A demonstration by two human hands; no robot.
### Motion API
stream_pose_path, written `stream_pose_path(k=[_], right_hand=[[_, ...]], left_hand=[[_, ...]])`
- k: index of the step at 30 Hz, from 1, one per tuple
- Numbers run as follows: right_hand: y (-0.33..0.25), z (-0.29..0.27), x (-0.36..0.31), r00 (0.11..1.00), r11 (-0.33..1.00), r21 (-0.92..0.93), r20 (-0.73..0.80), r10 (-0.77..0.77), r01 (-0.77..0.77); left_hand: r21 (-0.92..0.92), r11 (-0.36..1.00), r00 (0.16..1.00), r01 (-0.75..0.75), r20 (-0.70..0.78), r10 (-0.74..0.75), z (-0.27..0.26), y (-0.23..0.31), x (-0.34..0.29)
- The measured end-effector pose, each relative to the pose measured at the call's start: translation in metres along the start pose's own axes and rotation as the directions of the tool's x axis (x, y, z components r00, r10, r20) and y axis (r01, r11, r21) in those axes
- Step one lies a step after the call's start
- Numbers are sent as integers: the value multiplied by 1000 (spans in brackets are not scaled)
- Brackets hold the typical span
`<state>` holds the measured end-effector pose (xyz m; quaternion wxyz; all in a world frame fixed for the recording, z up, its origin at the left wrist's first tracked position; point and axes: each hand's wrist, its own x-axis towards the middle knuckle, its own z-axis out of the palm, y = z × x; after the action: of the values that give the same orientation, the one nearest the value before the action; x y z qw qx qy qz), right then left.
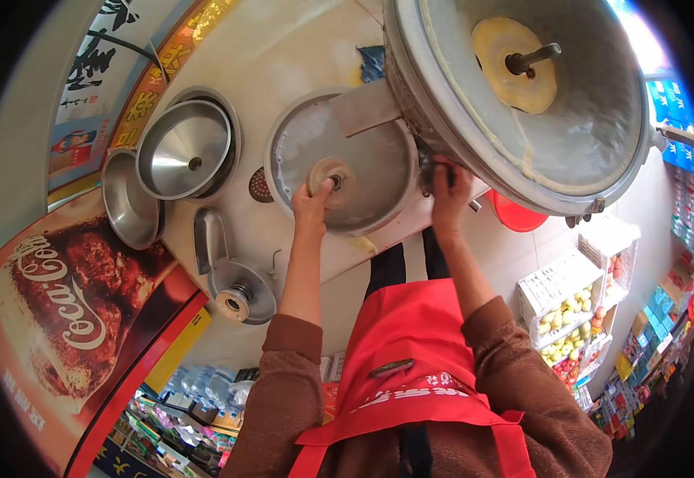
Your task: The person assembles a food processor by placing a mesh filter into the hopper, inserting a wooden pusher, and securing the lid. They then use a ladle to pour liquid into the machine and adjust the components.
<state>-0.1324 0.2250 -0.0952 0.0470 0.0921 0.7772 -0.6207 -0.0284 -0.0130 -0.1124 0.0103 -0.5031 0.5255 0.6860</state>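
Observation:
My left hand (309,210) grips a thick beige ring-shaped disc (339,194) with a hole in its middle, holding it over a wide steel basin (274,151) of cloudy liquid. My right hand (452,199) is closed at the basin's right side, just under the rim of a large metal drum machine (618,171). Its fingers are around something dark and metallic that the shadow and the machine partly hide. Inside the open drum sit a yellowish round disc (486,48) and a protruding shaft (540,57). A flat metal spout (367,111) juts from the drum over the basin.
Left of the basin stand stacked steel bowls, the top one a funnel-shaped bowl (176,147). Nearby lie a metal scoop (210,239), a round metal part with a ring (263,291) and a perforated disc (260,187). A red tub (516,215) and fruit crates (558,287) are at right.

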Motion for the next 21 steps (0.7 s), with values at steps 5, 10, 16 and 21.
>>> stream_pose_path(k=[5,10,16,21], right_hand=[[78,-69,47,982,989,-47,-138,131,-139],[99,-75,46,991,991,-39,-36,130,-131],[19,-63,4,955,857,-435,21,-297,276],[-43,-44,-37,926,975,-145,361,-108,170]], left_hand=[[-484,828,948,282,7,-318,-6,-6,-6],[-702,621,883,350,26,-468,0,-21,12],[-532,779,873,332,-140,-468,11,-11,21],[-309,950,987,47,-129,-91,7,27,-37]])
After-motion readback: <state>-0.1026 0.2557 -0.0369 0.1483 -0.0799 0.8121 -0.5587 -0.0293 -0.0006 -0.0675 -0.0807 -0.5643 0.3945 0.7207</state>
